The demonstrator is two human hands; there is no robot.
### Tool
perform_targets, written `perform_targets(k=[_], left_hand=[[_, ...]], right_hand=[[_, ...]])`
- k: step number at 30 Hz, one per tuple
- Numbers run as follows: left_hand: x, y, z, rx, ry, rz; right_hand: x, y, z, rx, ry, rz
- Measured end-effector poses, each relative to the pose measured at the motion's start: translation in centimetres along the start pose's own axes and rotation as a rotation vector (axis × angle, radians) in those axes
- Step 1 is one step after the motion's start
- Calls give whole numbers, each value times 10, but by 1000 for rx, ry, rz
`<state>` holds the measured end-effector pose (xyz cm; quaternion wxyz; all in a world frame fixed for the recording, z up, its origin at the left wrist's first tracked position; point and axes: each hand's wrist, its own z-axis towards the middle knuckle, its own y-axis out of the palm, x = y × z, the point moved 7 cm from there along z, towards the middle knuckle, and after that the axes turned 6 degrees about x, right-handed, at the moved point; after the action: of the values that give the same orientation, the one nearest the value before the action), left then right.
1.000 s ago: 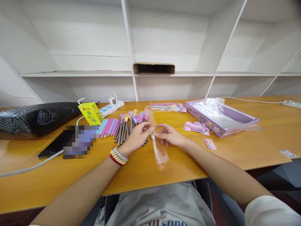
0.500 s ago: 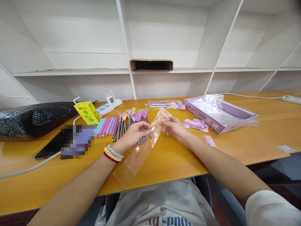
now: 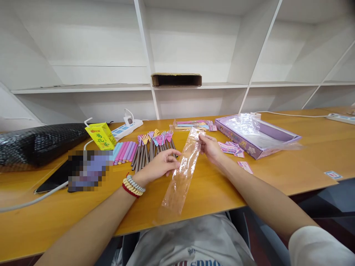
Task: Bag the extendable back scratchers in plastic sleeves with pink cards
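A long clear plastic bag (image 3: pixel 183 175) hangs slantwise over the front of the wooden table. My right hand (image 3: pixel 211 147) pinches its upper right edge. At the bag's left edge is my left hand (image 3: pixel 163 163), fingers apart, with fingertips against or very near the plastic. Behind my left hand lie several grey rods with small coloured hand-shaped ends (image 3: pixel 159 139). Left of them is a row of pink, purple and blue tubes (image 3: pixel 126 151). Filled clear packets (image 3: pixel 191 125) lie behind the bag. Small pink printed cards (image 3: pixel 231 148) sit right of my right hand.
A purple tray box (image 3: pixel 256 135) with clear plastic on it stands at the right. Leftward are a yellow carton (image 3: pixel 100 136), a power strip (image 3: pixel 127 129), a phone (image 3: pixel 55 177), a cable and a black wrapped parcel (image 3: pixel 41 146). White shelves hold a cardboard box (image 3: pixel 176 80).
The clear bag has swung to the right and hangs more upright. My right hand has moved slightly right with it, and my left hand has shifted a little downward.
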<state>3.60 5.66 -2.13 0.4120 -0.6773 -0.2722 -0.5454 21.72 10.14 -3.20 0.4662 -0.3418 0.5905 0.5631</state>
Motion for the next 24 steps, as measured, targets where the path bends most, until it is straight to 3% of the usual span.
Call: perform_targets(k=[10, 24], left_hand=[[-2, -6, 2, 0, -23, 51], [-3, -9, 2, 37, -41, 42]], right_hand=[[-17, -14, 6, 119, -136, -93], [-26, -34, 17, 192, -132, 12]])
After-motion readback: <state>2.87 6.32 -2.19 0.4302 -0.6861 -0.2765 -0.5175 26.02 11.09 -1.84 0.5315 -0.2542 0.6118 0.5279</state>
